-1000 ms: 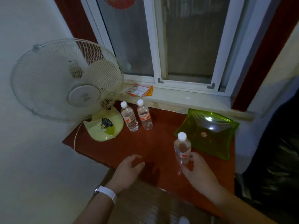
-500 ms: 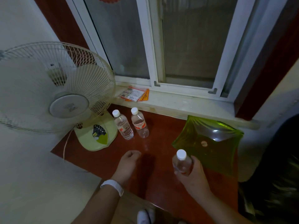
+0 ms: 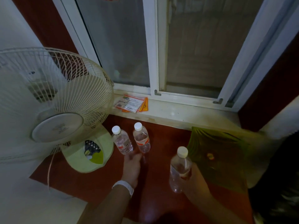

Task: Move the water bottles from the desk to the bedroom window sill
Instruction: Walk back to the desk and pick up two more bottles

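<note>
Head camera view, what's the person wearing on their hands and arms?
Both hands are bare, with no gloves. The left hand has a snug white band around its wrist, like a watch strap or fitness band. The right hand and its forearm show no band, and no sleeve reaches either forearm.

The room is dim. A white-framed sliding window (image 3: pixel 186 46) with cloudy panes fills the top, flanked by dark red strips (image 3: pixel 43 25) and, at far left, a pale wall (image 3: pixel 14 26). Below it runs a pale window sill (image 3: pixel 178 112). Against that stands a reddish-brown desk (image 3: pixel 165 138), a cream fan (image 3: pixel 53 97) on its left end.
</note>
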A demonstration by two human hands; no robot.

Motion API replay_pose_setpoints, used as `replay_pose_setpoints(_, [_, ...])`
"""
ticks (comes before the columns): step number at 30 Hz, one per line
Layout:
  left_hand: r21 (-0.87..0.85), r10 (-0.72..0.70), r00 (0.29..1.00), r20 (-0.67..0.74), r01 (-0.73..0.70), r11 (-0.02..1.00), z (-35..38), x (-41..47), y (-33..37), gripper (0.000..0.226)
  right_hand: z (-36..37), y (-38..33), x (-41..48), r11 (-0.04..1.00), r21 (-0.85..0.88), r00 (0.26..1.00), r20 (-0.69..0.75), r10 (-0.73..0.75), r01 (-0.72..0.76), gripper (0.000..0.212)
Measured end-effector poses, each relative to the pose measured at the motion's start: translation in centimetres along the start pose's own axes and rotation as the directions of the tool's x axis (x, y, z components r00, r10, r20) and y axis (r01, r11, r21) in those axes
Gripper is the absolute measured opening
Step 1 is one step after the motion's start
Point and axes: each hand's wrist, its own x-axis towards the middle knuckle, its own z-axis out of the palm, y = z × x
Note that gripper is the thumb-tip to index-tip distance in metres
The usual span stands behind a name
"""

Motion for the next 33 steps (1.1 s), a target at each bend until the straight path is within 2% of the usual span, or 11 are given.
replay_pose_setpoints(2, [0.018,0.015,0.999,0.038,-0.016,1.0,0.5,2.3,-1.2,0.05,0.8,-1.1,0.6,1.0,-0.009,1.0,0.011,-0.016,0.016,0.028])
replay_pose_setpoints(5, [-0.023,0.058,0.997,0.045,-0.057,0.998,1.8,2.6,-0.4,0.048,1.3,-3.6,1.2,0.995,-0.02,0.995,-0.022,-0.101,0.1,0.031])
replay_pose_setpoints(8, [-0.081,0.086,0.996,0.027,-0.084,0.993,2.7,2.8,0.7,0.052,1.7,-5.8,1.7,0.993,-0.044,0.994,0.036,-0.105,0.107,0.029])
replay_pose_setpoints(10, [-0.038,0.123,0.992,-0.029,-0.124,0.991,3.3,3.8,0.9,0.058,1.8,-6.3,2.0,0.996,-0.023,0.995,0.054,-0.081,0.082,0.025])
replay_pose_setpoints(14, [-0.086,0.034,0.989,-0.143,-0.047,0.995,4.7,6.0,0.8,0.094,2.1,-5.1,3.0,0.999,-0.034,0.999,0.049,-0.006,0.007,0.03])
replay_pose_setpoints(18, [-0.088,0.076,0.981,-0.179,-0.093,0.992,5.6,6.2,2.7,0.072,2.2,-4.3,4.0,0.999,-0.029,0.997,0.068,0.032,-0.03,0.033])
replay_pose_setpoints(23, [0.067,0.208,0.955,-0.212,-0.198,0.978,5.8,7.1,2.7,0.057,2.1,-3.5,5.3,0.996,-0.059,0.996,0.056,0.069,-0.066,0.035])
replay_pose_setpoints(27, [0.12,0.223,0.96,-0.17,-0.205,0.971,5.8,7.8,2.5,0.042,2.2,-2.8,5.8,0.994,-0.06,0.995,0.031,0.092,-0.09,0.043])
replay_pose_setpoints(29, [0.109,0.214,0.967,-0.138,-0.2,0.974,5.8,7.6,2.4,0.043,2.1,-3.0,6.0,0.994,-0.069,0.995,0.03,0.093,-0.091,0.038])
replay_pose_setpoints(33, [0.156,0.239,0.971,0.027,-0.24,0.958,5.5,7.0,2.3,0.042,1.8,-3.5,5.8,0.995,-0.071,0.998,0.007,0.068,-0.067,0.034])
